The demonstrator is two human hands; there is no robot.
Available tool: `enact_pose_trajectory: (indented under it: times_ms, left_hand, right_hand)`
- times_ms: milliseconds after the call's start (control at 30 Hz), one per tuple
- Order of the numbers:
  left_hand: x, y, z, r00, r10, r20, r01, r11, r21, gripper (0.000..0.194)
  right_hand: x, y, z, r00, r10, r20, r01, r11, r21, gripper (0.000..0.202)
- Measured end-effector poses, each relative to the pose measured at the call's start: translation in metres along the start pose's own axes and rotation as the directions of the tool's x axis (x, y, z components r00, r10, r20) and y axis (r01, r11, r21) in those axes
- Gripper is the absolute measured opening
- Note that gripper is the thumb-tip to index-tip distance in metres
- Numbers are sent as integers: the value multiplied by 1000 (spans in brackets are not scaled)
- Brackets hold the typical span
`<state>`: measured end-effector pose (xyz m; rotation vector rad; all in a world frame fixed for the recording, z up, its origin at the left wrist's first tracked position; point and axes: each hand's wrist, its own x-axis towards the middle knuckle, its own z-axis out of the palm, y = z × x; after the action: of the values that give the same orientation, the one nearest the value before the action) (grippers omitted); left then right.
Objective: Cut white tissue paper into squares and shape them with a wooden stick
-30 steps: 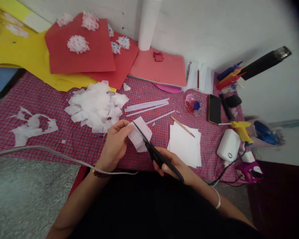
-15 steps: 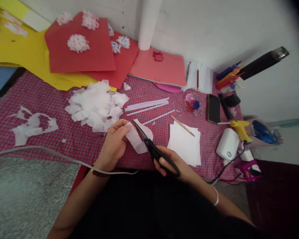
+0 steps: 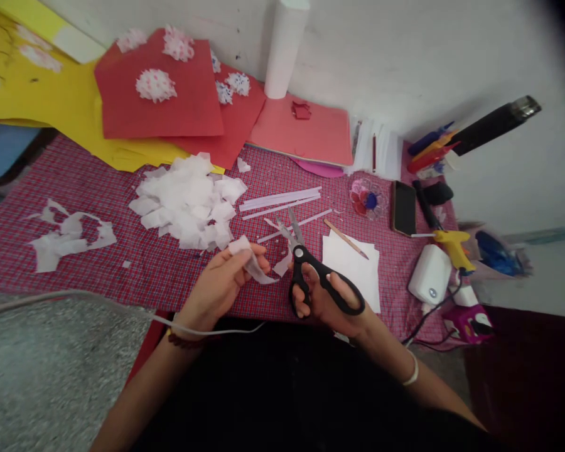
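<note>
Compared with half a second ago, the scissors have come off the white paper, blades now spread, with the right hand wrapped through their handles and the left hand pinching the paper mid-frame. The surface is red-checked cloth against a pale wall, speckled floor lower left. Scissors sit just right of centre, tips up-left, long axis running diagonally to lower right.
</note>
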<state>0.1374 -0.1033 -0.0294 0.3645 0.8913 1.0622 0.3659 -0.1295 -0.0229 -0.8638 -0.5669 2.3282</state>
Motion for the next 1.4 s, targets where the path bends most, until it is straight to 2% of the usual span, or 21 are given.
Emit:
enact_pose_trajectory:
  times_ms: [100, 133, 200, 267, 333, 400, 500, 600, 767, 933, 1100, 1267, 1400]
  left_hand:
    - [-2, 30, -13, 985, 165, -43, -170, 975, -142, 11]
    - [-3, 39, -18, 967, 245, -71, -253, 956, -147, 14]
    - [-7, 52, -27, 955, 294, -47, -296, 955, -36, 24]
    - [-11, 56, -35, 970, 235, 57, -241, 965, 108, 37]
    - [-15, 55, -39, 983, 112, 146, -144, 962, 230, 46]
    - [-17, 52, -42, 985, 15, 172, -69, 948, 310, 48]
    - [-20, 55, -45, 988, -38, 148, -15, 938, 346, 44]
    - [-21, 67, -50, 988, -53, 142, 0, 937, 349, 42]
    - [-23, 94, -57, 991, -22, 131, -38, 899, 436, 34]
    - [-19, 109, -56, 996, -31, 89, -18, 863, 505, 22]
    - [-8, 112, -64, 991, -55, 118, -12, 866, 500, 6]
    - [4, 110, -73, 986, -64, 156, -2, 920, 392, 11]
    - [4, 109, -79, 986, -28, 164, -27, 947, 321, 14]
  right_hand:
    - [-6, -6, -4, 1000, 12, 18, -11, 1000, -12, 62]
    - [-8, -8, -6, 999, 21, 29, -19, 999, -51, 64]
    - [-11, -11, -6, 997, 38, 73, -23, 980, -197, 67]
    - [-11, -16, -2, 989, 56, 137, 6, 909, -416, 66]
    - [-5, -24, 7, 974, 123, 190, 19, 790, -612, 65]
    - [3, -31, 18, 960, 169, 224, 31, 730, -683, 66]
    - [19, -40, 31, 952, 176, 249, 50, 714, -699, 72]
    - [36, -43, 36, 949, 180, 259, 53, 718, -694, 76]
    - [62, -46, 40, 932, 198, 302, 64, 731, -679, 73]
    - [82, -51, 50, 941, 190, 281, 72, 699, -712, 66]
    - [94, -58, 57, 947, 194, 257, 60, 676, -734, 65]
    - [102, -58, 56, 961, 190, 199, 16, 685, -729, 60]
    - [105, -59, 53, 967, 220, 126, -58, 675, -736, 54]
